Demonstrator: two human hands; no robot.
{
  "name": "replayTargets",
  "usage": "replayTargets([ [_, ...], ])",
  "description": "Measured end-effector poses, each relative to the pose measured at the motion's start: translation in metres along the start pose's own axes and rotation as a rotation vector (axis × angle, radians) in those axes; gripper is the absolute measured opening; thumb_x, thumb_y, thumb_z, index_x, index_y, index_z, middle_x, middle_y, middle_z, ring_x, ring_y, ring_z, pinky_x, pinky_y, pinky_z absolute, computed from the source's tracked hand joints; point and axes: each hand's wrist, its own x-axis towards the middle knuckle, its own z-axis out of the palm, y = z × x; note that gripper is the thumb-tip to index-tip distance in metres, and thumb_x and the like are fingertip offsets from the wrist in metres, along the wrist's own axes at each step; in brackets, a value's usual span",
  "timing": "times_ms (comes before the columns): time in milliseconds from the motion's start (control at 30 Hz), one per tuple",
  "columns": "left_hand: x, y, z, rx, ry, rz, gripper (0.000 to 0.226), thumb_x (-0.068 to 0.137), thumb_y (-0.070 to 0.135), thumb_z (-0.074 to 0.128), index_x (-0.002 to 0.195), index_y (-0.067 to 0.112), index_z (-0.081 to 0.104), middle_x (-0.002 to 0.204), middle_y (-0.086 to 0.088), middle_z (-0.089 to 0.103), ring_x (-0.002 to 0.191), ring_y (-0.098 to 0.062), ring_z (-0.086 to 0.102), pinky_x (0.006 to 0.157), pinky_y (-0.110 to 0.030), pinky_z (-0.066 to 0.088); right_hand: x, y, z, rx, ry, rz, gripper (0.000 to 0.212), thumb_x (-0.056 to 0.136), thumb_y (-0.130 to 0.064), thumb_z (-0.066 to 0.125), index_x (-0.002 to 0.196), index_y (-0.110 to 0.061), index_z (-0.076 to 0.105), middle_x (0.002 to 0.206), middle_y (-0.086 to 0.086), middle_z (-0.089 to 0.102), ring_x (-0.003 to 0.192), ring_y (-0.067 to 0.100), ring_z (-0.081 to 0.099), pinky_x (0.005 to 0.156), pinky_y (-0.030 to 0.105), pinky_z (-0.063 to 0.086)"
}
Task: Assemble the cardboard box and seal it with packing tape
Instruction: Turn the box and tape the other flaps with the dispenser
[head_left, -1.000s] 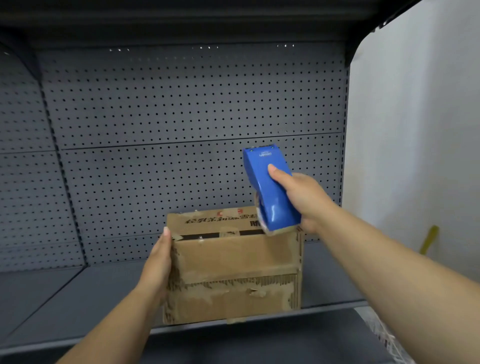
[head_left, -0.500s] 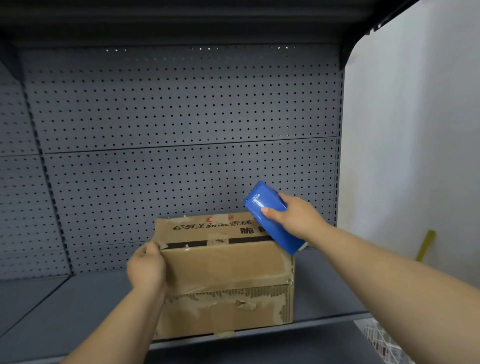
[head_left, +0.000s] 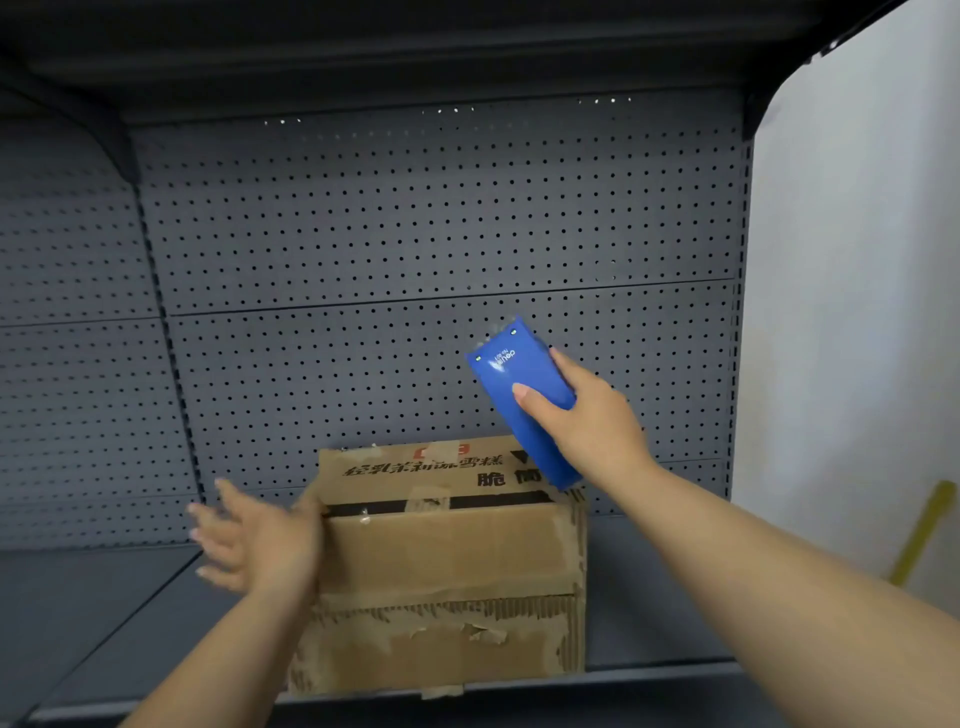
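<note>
A worn brown cardboard box (head_left: 447, 566) stands on the grey shelf, its top flaps folded down with a dark gap between them and old tape scraps on it. My right hand (head_left: 592, 426) grips a blue tape dispenser (head_left: 522, 400), tilted, its lower end at the box's back right top corner. My left hand (head_left: 254, 540) is blurred beside the box's upper left edge, fingers spread, holding nothing; whether it touches the box I cannot tell.
The grey metal shelf (head_left: 119, 613) has a perforated back panel (head_left: 415, 234) close behind the box. A white wall (head_left: 852, 312) lies to the right, with a yellow stick (head_left: 924, 530) leaning low against it. The shelf's front lip runs just under the box.
My left hand has let go of the box's left top corner and opened outward to the left. The dispenser has tilted up off the box's top near the right corner.
</note>
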Motion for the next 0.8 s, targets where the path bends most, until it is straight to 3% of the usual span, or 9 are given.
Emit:
replayTargets([
  [67, -0.006, 0.023, -0.011, -0.024, -0.002, 0.266, 0.075, 0.089, 0.028, 0.056, 0.149, 0.015, 0.012, 0.159, -0.008, 0.003, 0.145, -0.026, 0.002, 0.116, -0.047, 0.004, -0.008, -0.014, 0.002, 0.131, -0.014, -0.081, 0.065, 0.082, -0.050, 0.060, 0.141, -0.037, 0.038, 0.116, -0.025, 0.059, 0.107, 0.007, 0.060, 0.087, 0.029, 0.049],
  [167, -0.019, 0.077, -0.034, -0.301, -0.260, 0.507, 0.050, 0.096, 0.032, 0.043, 0.144, 0.023, 0.031, 0.149, 0.008, 0.032, 0.137, -0.011, 0.029, 0.111, -0.035, 0.025, -0.017, -0.029, 0.005, 0.279, -0.060, -0.155, 0.061, 0.081, -0.044, 0.064, 0.138, -0.039, 0.043, 0.108, -0.030, 0.062, 0.104, 0.000, 0.062, 0.093, 0.030, 0.052],
  [233, -0.030, 0.115, -0.051, -0.425, -0.435, 0.505, 0.040, 0.097, 0.038, 0.039, 0.134, 0.026, 0.046, 0.136, 0.013, 0.046, 0.127, -0.006, 0.041, 0.102, -0.028, 0.030, -0.023, -0.035, 0.007, 0.316, -0.076, -0.172, 0.063, 0.078, -0.049, 0.064, 0.138, -0.041, 0.042, 0.115, -0.027, 0.064, 0.105, -0.002, 0.062, 0.094, 0.034, 0.052],
  [367, -0.048, 0.156, -0.074, -0.499, -0.740, 0.455, 0.033, 0.096, 0.044, 0.037, 0.101, 0.023, 0.061, 0.112, 0.003, 0.066, 0.109, -0.013, 0.059, 0.104, -0.033, 0.038, -0.038, -0.043, 0.004, 0.310, -0.077, -0.191, 0.077, 0.064, -0.065, 0.057, 0.137, -0.048, 0.038, 0.113, -0.030, 0.064, 0.104, -0.001, 0.062, 0.092, 0.041, 0.053],
  [533, -0.066, 0.161, -0.098, -0.315, -0.900, 0.569, 0.047, 0.098, 0.042, 0.035, 0.089, 0.014, 0.071, 0.094, -0.002, 0.074, 0.091, -0.015, 0.067, 0.094, -0.031, 0.045, -0.057, -0.048, -0.007, 0.322, -0.109, -0.228, 0.080, 0.065, -0.064, 0.059, 0.140, -0.043, 0.037, 0.116, -0.031, 0.060, 0.109, 0.000, 0.061, 0.093, 0.041, 0.053],
  [700, -0.077, 0.157, -0.114, -0.222, -0.952, 0.595, 0.048, 0.095, 0.048, 0.037, 0.096, 0.015, 0.072, 0.099, -0.001, 0.073, 0.099, -0.017, 0.065, 0.102, -0.036, 0.041, -0.077, -0.051, -0.018, 0.323, -0.089, -0.239, 0.070, 0.076, -0.050, 0.064, 0.141, -0.041, 0.037, 0.120, -0.021, 0.063, 0.106, 0.003, 0.062, 0.091, 0.041, 0.054],
  [800, -0.086, 0.159, -0.125, -0.205, -1.010, 0.577, 0.048, 0.092, 0.051, 0.041, 0.092, 0.015, 0.072, 0.095, -0.002, 0.072, 0.094, -0.018, 0.064, 0.099, -0.036, 0.042, -0.091, -0.057, -0.023, 0.347, -0.063, -0.244, 0.064, 0.080, -0.044, 0.065, 0.139, -0.041, 0.040, 0.117, -0.019, 0.065, 0.103, 0.003, 0.063, 0.091, 0.039, 0.054],
])
